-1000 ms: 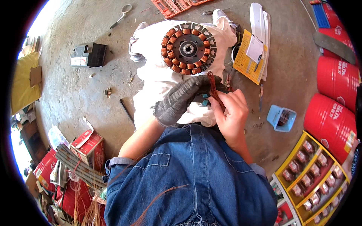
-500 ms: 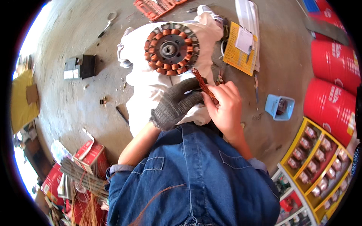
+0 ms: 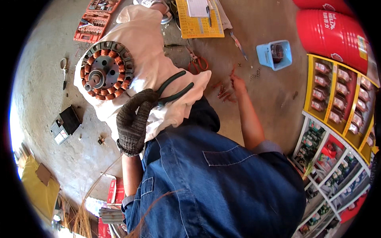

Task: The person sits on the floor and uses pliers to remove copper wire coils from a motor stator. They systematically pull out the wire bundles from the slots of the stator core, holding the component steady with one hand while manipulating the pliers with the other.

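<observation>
Here, gripping green-handled pliers (image 3: 177, 92) in the gloved left hand (image 3: 136, 119), pinching reddish wire (image 3: 232, 72) in the right hand (image 3: 239, 85), with white lettering (image 3: 330, 20) on a red drum (image 3: 341, 39).

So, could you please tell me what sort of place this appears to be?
Probably a repair workshop, judging by the open orange tool case, the copper-wound stator and the red drums.

Coil ring (image 3: 107, 67) on the lap cloth (image 3: 145, 51), wire pieces (image 3: 225, 95) on the floor (image 3: 278, 93) to the right.
Pliers (image 3: 177, 95) reach right from the left hand (image 3: 134, 121); cutters (image 3: 194, 58) lie just beyond the lap cloth's edge. The right hand (image 3: 238, 85) is beside the wire pieces. A tub (image 3: 264, 55) stands farther right, then drums (image 3: 327, 33) and a rack (image 3: 331, 93); a battery (image 3: 66, 123) sits left, a tool case (image 3: 93, 25) ahead.
</observation>
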Action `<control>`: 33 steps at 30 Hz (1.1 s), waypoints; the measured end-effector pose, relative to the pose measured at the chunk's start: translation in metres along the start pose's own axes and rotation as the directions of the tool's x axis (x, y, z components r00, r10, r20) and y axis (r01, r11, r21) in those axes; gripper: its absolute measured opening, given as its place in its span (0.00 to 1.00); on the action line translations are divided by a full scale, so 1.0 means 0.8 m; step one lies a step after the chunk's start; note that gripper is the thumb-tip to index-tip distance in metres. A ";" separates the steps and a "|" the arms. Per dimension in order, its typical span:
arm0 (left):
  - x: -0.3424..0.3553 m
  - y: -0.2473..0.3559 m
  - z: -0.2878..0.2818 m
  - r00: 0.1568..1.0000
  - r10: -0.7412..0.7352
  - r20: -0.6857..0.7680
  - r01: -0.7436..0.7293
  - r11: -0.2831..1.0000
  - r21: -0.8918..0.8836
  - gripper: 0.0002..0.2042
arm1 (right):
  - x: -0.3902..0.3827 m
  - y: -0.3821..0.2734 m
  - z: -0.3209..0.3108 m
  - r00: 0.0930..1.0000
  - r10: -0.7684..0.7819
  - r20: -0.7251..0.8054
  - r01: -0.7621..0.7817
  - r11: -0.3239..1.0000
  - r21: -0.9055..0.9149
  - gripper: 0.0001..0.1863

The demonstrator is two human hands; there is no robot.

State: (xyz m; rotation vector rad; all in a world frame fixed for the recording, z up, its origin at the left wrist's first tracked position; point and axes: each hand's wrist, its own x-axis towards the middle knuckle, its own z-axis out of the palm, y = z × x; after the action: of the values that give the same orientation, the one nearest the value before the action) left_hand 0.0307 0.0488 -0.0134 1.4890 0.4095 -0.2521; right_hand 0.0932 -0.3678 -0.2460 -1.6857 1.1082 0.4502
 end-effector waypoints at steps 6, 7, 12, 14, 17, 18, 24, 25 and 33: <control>0.000 0.006 -0.003 0.997 0.055 0.047 -0.060 0.992 0.115 0.10 | 0.041 0.167 -0.016 0.971 0.191 0.146 -0.169 0.974 -0.148 0.27; 0.000 0.005 -0.001 0.998 0.040 0.038 -0.044 0.991 0.128 0.10 | 0.038 0.178 -0.012 0.978 0.170 0.123 -0.154 0.980 -0.127 0.30; 0.004 -0.004 0.001 0.999 0.036 0.040 -0.042 0.988 0.151 0.10 | 0.122 0.309 -0.040 0.949 -0.244 -0.202 0.186 0.946 -0.266 0.15; 0.004 -0.001 0.002 0.997 0.070 0.029 -0.074 0.978 0.197 0.10 | 0.117 0.309 -0.025 0.925 -0.299 -0.235 0.203 0.910 -0.362 0.18; -0.001 0.011 0.004 0.994 0.111 -0.003 -0.106 0.952 0.287 0.09 | 0.072 0.258 -0.007 0.967 -0.246 -0.070 0.163 0.804 -0.572 0.18; -0.004 0.011 0.000 0.992 0.123 -0.017 -0.111 0.944 0.312 0.09 | 0.060 0.238 -0.012 0.980 -0.200 0.004 0.153 0.735 -0.660 0.18; -0.030 0.014 -0.030 0.986 0.134 -0.096 -0.087 0.916 0.391 0.11 | -0.015 0.122 0.066 0.927 -0.375 -0.026 0.369 0.921 -0.126 0.13; -0.037 0.008 -0.037 0.983 0.136 -0.124 -0.087 0.936 0.340 0.20 | -0.028 0.094 0.076 0.902 -0.428 -0.057 0.421 0.902 -0.100 0.14; -0.055 -0.029 -0.077 0.972 0.221 -0.075 -0.182 0.920 0.347 0.35 | -0.240 -0.133 0.140 0.354 -0.933 0.070 0.915 0.361 0.179 0.14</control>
State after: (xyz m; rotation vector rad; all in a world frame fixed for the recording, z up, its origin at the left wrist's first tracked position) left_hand -0.0256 0.1046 -0.0181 1.8769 0.3085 -0.0740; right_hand 0.1083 -0.1755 -0.0926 -1.8346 -0.1085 -0.2395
